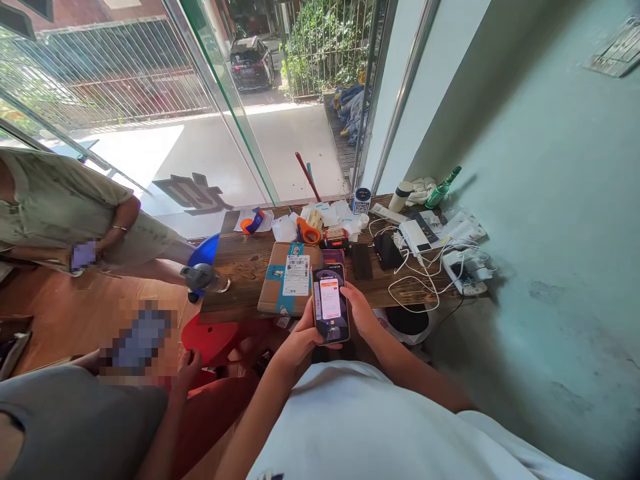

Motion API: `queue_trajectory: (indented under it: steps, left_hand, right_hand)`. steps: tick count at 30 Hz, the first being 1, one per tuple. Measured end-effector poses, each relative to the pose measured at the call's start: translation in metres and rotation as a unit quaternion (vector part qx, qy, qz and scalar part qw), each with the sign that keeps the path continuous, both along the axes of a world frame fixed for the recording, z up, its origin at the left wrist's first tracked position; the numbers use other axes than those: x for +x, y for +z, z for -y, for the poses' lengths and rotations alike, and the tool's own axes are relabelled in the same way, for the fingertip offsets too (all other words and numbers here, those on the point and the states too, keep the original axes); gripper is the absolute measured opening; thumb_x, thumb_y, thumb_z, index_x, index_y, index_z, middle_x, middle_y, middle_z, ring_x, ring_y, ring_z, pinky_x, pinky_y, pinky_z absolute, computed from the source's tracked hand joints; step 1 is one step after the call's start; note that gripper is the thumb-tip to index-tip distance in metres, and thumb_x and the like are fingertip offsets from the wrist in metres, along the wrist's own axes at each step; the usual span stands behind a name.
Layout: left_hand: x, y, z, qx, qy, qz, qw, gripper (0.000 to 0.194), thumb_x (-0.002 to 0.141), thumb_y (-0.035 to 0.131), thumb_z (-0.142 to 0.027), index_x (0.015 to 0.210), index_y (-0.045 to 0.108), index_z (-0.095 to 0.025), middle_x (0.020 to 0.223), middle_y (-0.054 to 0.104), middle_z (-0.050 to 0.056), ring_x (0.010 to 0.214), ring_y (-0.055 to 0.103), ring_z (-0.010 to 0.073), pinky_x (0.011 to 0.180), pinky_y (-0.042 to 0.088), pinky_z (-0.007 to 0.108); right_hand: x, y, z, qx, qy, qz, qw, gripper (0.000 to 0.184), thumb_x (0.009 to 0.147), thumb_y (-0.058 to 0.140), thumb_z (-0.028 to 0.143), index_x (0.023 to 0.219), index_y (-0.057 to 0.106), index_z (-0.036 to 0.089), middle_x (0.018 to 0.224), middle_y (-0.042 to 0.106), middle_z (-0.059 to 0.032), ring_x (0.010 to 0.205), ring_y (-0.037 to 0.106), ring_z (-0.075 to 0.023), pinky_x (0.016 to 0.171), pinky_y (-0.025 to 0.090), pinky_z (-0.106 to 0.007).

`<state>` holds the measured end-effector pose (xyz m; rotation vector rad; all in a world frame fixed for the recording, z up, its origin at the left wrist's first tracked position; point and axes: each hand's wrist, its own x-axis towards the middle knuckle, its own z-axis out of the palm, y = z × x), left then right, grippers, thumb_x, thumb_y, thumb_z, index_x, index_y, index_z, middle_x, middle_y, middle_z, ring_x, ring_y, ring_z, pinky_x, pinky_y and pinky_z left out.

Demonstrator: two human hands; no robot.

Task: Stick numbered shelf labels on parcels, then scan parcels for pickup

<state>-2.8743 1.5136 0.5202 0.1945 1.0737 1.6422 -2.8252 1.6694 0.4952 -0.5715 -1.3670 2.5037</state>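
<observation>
Both my hands hold a smartphone [330, 303] upright in front of me, its lit screen showing an orange and white page. My left hand [296, 339] wraps the phone's left edge and lower corner. My right hand [361, 308] grips its right edge with fingers curled behind it. Just past the phone, a cardboard parcel [287, 280] with a white shipping label and teal tape lies on the wooden table [240, 263].
The table also carries an orange tape dispenser [309, 233], papers, dark phones [361, 260], a power strip [463, 273] with tangled white cables, a QR stand [361, 200] and a green bottle [442, 189]. Two other people are at left, with a red stool [210, 337].
</observation>
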Motion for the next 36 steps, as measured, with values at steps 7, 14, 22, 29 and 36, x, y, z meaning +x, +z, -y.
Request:
queue_trajectory:
  steps: [7, 14, 22, 29, 36]
  left_hand:
    - [-0.002, 0.001, -0.002, -0.009, -0.046, 0.0, 0.999, 0.11, 0.058, 0.05, -0.001, 0.149, 0.008, -0.045, 0.155, 0.031, 0.0, 0.123, 0.051, 0.0315, 0.081, 0.059, 0.044]
    - [0.002, -0.004, -0.003, -0.001, -0.009, -0.007, 1.0, 0.108, 0.056, 0.048, -0.003, 0.149, 0.012, -0.045, 0.153, 0.033, 0.0, 0.119, 0.054, 0.0313, 0.074, 0.06, 0.042]
    - [-0.003, -0.002, -0.004, 0.021, 0.031, -0.003, 0.999, 0.113, 0.055, 0.05, -0.003, 0.149, 0.005, -0.046, 0.149, 0.04, 0.002, 0.115, 0.056, 0.0301, 0.07, 0.061, 0.041]
    - [-0.002, -0.001, -0.006, -0.001, 0.036, -0.01, 0.999, 0.111, 0.059, 0.054, -0.003, 0.15, 0.004, -0.045, 0.144, 0.045, 0.004, 0.11, 0.059, 0.0294, 0.068, 0.061, 0.04]
    - [-0.003, 0.004, -0.005, 0.017, 0.029, -0.007, 0.999, 0.112, 0.056, 0.049, -0.003, 0.15, 0.005, -0.044, 0.146, 0.044, 0.003, 0.116, 0.055, 0.0308, 0.069, 0.062, 0.04]
  right_hand:
    - [-0.006, 0.004, -0.001, 0.024, -0.036, 0.02, 0.999, 0.035, 0.074, 0.068, 0.039, 0.103, 0.057, 0.022, 0.087, 0.07, -0.0003, 0.072, 0.064, -0.0184, 0.067, 0.049, -0.03]
    - [0.0, 0.001, -0.001, 0.036, -0.009, -0.008, 0.999, 0.034, 0.082, 0.061, 0.042, 0.11, 0.053, 0.023, 0.098, 0.069, -0.003, 0.082, 0.064, -0.0207, 0.072, 0.05, -0.033]
    - [0.021, 0.0, 0.002, 0.035, 0.107, -0.035, 0.993, 0.048, 0.077, 0.055, 0.021, 0.125, 0.048, 0.025, 0.117, 0.065, -0.0035, 0.097, 0.063, -0.0212, 0.079, 0.05, -0.034]
    - [0.022, -0.002, 0.005, 0.092, 0.093, -0.03, 0.991, 0.049, 0.081, 0.059, 0.023, 0.127, 0.046, 0.027, 0.127, 0.06, -0.0035, 0.11, 0.058, -0.0214, 0.091, 0.048, -0.037]
    - [0.025, 0.002, 0.003, 0.129, 0.104, -0.034, 0.986, 0.056, 0.079, 0.064, 0.025, 0.13, 0.043, 0.025, 0.129, 0.057, -0.0058, 0.109, 0.058, -0.0224, 0.09, 0.048, -0.037]
